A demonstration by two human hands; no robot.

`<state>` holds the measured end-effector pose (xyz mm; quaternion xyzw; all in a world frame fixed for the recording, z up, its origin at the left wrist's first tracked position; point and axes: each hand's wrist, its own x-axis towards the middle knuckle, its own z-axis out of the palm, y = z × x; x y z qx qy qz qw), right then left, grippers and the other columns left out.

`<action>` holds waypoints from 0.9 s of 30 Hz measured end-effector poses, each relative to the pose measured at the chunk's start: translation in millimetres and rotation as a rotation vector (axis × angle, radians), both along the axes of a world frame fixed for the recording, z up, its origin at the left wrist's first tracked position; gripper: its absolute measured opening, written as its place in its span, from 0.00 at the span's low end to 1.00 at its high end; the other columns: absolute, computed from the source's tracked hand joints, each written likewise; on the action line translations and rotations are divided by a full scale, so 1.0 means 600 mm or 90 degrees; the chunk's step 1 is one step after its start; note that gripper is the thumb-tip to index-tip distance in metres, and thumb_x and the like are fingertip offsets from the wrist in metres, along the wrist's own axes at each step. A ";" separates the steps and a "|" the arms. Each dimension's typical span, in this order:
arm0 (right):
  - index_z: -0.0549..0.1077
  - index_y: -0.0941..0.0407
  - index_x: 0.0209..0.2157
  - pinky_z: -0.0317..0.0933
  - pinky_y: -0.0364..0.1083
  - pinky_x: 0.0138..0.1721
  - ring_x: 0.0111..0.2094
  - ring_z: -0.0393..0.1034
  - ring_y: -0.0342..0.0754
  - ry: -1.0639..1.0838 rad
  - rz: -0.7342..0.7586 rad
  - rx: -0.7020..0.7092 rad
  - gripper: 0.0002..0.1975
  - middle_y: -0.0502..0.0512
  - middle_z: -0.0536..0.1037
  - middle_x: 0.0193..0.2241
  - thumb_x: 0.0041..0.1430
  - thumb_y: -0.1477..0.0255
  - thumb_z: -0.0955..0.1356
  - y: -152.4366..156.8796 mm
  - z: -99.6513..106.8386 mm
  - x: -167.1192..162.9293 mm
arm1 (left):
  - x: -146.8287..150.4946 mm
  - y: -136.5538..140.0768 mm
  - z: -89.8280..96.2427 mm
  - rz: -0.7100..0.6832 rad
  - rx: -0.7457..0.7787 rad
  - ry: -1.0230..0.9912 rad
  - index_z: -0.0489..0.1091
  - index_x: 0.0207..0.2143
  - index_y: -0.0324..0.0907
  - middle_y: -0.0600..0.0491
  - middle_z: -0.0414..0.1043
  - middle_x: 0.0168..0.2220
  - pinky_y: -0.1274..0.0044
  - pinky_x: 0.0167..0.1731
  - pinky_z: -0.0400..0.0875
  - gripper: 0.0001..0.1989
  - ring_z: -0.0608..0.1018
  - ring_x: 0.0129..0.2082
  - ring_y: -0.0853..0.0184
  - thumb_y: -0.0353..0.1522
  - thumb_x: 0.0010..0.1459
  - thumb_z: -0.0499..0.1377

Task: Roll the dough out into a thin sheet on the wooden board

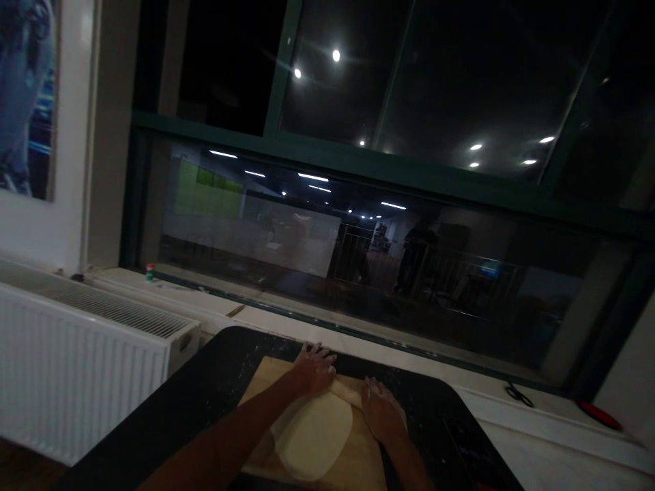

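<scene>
A pale, flattened sheet of dough lies on a wooden board. Across the far edge of the dough runs a light wooden rolling pin, its middle showing between my hands. My left hand bears on the pin's left part, with floury fingers curved over it towards the window. On the right part rests my right hand, also dusted with flour, its fingers bent over the pin. Both ends of the pin are hidden under my hands.
The board lies on a dark table dusted with flour. A white radiator stands at left. On the windowsill are a small green bottle with a red cap, black scissors and a red-and-black object.
</scene>
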<state>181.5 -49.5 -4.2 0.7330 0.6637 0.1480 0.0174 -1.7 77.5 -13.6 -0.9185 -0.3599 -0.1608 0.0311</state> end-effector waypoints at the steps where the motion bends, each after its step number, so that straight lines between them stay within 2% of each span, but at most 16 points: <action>1: 0.69 0.63 0.61 0.59 0.50 0.61 0.63 0.63 0.55 -0.004 -0.003 0.002 0.27 0.67 0.68 0.62 0.62 0.83 0.57 -0.013 -0.003 -0.007 | -0.008 -0.008 -0.003 -0.009 0.004 -0.008 0.65 0.63 0.49 0.46 0.65 0.65 0.45 0.62 0.54 0.23 0.64 0.66 0.48 0.40 0.68 0.48; 4: 0.70 0.60 0.60 0.61 0.53 0.61 0.63 0.63 0.56 -0.011 -0.010 0.029 0.27 0.65 0.68 0.62 0.63 0.82 0.55 -0.058 -0.026 -0.035 | -0.033 -0.025 -0.014 -0.043 -0.005 -0.032 0.66 0.62 0.52 0.52 0.64 0.66 0.49 0.64 0.53 0.22 0.64 0.67 0.54 0.37 0.70 0.45; 7: 0.70 0.56 0.60 0.60 0.55 0.63 0.63 0.63 0.55 0.025 -0.036 0.088 0.28 0.60 0.69 0.61 0.67 0.78 0.52 -0.099 -0.069 -0.073 | -0.060 -0.033 -0.030 -0.099 -0.015 -0.043 0.61 0.65 0.50 0.52 0.58 0.69 0.52 0.65 0.56 0.23 0.60 0.69 0.55 0.35 0.71 0.44; 10: 0.68 0.57 0.63 0.58 0.55 0.65 0.65 0.57 0.56 0.097 -0.028 0.150 0.27 0.59 0.63 0.64 0.70 0.69 0.51 -0.122 -0.117 -0.111 | -0.083 -0.041 -0.038 -0.132 -0.018 -0.060 0.55 0.68 0.47 0.51 0.55 0.70 0.53 0.65 0.56 0.25 0.57 0.70 0.56 0.35 0.72 0.42; 13: 0.66 0.58 0.64 0.56 0.58 0.66 0.66 0.53 0.58 0.128 -0.063 0.175 0.30 0.59 0.60 0.65 0.71 0.64 0.50 -0.128 -0.138 -0.135 | -0.094 -0.049 -0.035 -0.138 -0.029 -0.070 0.54 0.69 0.47 0.51 0.56 0.69 0.53 0.66 0.55 0.25 0.59 0.69 0.57 0.35 0.72 0.40; 16: 0.65 0.59 0.64 0.55 0.63 0.66 0.67 0.53 0.60 0.101 -0.064 0.162 0.30 0.61 0.58 0.66 0.71 0.64 0.50 -0.125 -0.120 -0.134 | -0.088 -0.052 -0.028 -0.135 -0.021 -0.079 0.55 0.68 0.50 0.52 0.59 0.68 0.54 0.67 0.53 0.25 0.62 0.68 0.59 0.36 0.73 0.40; 20: 0.67 0.54 0.63 0.56 0.66 0.63 0.66 0.56 0.60 0.084 -0.077 0.065 0.27 0.59 0.63 0.65 0.69 0.71 0.52 -0.118 -0.065 -0.103 | -0.064 -0.041 -0.016 -0.145 0.023 -0.043 0.61 0.65 0.51 0.51 0.64 0.65 0.54 0.66 0.53 0.23 0.68 0.65 0.58 0.35 0.71 0.43; 23: 0.66 0.49 0.63 0.59 0.62 0.61 0.66 0.58 0.57 0.051 -0.083 0.005 0.28 0.56 0.64 0.65 0.67 0.77 0.54 -0.102 -0.033 -0.069 | -0.036 -0.023 0.000 -0.167 0.024 0.030 0.66 0.62 0.49 0.49 0.64 0.65 0.55 0.61 0.63 0.22 0.73 0.60 0.54 0.33 0.68 0.47; 25: 0.65 0.53 0.64 0.61 0.59 0.60 0.64 0.60 0.56 0.042 -0.084 -0.016 0.29 0.60 0.65 0.64 0.65 0.80 0.54 -0.083 -0.019 -0.044 | -0.014 -0.007 0.011 -0.169 0.007 0.061 0.68 0.60 0.48 0.49 0.66 0.65 0.60 0.54 0.71 0.22 0.76 0.56 0.53 0.33 0.67 0.49; 27: 0.66 0.57 0.63 0.63 0.54 0.58 0.62 0.64 0.56 0.063 -0.094 -0.022 0.28 0.63 0.69 0.62 0.65 0.81 0.54 -0.057 -0.008 -0.018 | 0.009 0.011 0.019 -0.160 0.001 0.066 0.69 0.60 0.49 0.48 0.69 0.62 0.64 0.50 0.74 0.21 0.78 0.54 0.54 0.32 0.67 0.49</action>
